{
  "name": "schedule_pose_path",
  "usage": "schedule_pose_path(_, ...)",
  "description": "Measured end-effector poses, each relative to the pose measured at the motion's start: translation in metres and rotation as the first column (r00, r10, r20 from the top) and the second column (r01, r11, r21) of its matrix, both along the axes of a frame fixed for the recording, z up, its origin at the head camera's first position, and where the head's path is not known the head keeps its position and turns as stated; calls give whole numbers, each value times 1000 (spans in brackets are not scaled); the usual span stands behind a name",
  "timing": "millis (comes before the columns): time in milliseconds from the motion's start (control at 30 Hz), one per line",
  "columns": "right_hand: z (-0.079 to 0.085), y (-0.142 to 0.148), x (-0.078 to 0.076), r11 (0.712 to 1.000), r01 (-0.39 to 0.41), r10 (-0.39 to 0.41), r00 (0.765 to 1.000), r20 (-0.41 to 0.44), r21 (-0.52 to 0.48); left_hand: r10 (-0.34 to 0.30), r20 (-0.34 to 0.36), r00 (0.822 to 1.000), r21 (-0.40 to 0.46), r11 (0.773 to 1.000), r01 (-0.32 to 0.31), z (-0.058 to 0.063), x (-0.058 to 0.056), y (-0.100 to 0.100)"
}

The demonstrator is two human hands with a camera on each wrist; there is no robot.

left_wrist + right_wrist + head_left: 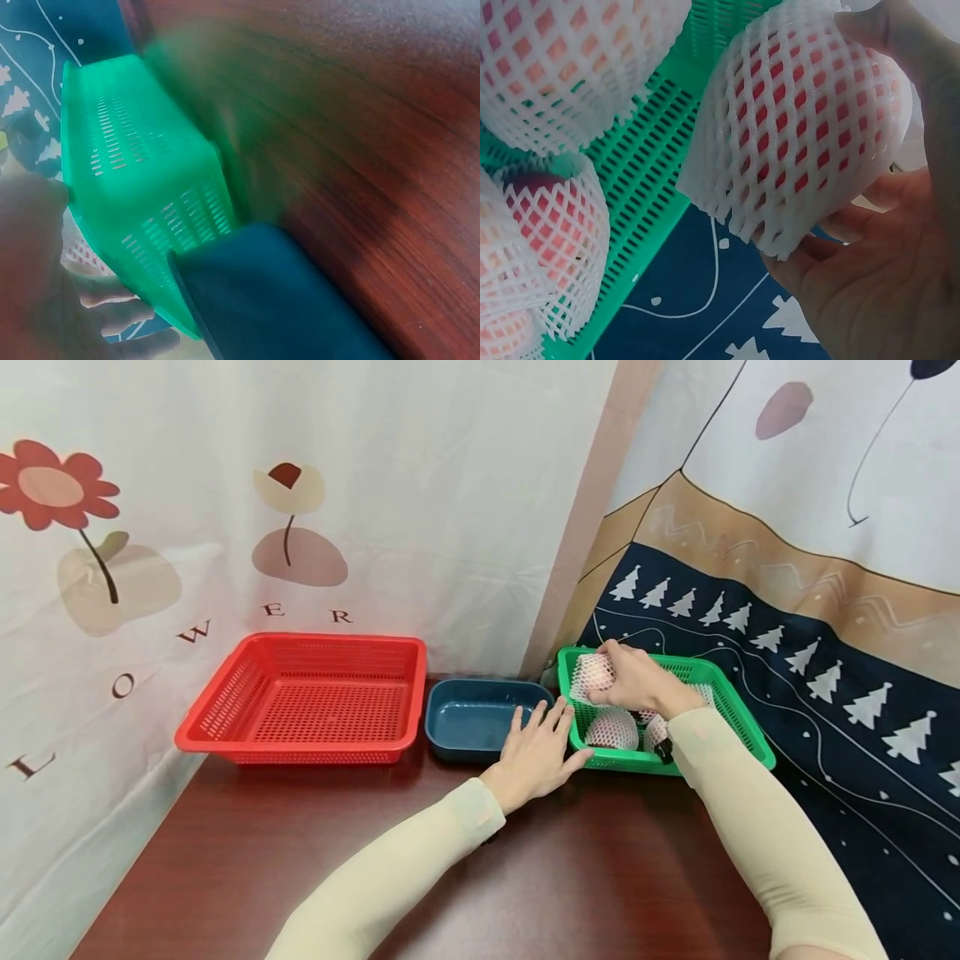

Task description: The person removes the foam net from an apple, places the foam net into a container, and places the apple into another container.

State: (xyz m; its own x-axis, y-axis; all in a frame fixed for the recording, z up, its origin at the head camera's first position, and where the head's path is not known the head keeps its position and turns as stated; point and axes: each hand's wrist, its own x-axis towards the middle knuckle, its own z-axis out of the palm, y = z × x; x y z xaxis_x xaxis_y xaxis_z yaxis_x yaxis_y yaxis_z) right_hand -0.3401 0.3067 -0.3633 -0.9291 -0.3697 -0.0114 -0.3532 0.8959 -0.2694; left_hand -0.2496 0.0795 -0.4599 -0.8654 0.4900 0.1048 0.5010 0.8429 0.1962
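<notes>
My right hand grips a round, reddish fruit in a white foam net at the left end of the green basket. Up close in the right wrist view, thumb and fingers curl round the netted fruit. Several more netted fruits lie in the basket, one of them just below the held fruit. My left hand has its fingers spread and fairly straight beside the basket's left rim. The left wrist view shows its fingers along that rim; whether they press on it I cannot tell.
A dark blue tray stands left of the green basket, partly behind my left hand. Farther left is a red perforated basket. All stand at the back of a reddish-brown table, with printed curtains behind.
</notes>
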Motion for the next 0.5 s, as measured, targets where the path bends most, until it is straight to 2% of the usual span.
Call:
schedule_pose_path(267, 0, 0, 9, 1000, -2, 2, 1000, -12, 2, -20, 12, 1000, 20, 1000, 20, 2, 2, -5)
schedule_pose_path(500, -3, -2, 16, 1000, -3, 3, 1000, -14, -1, -11, 7, 1000, 25, 1000, 11, 2, 5, -15)
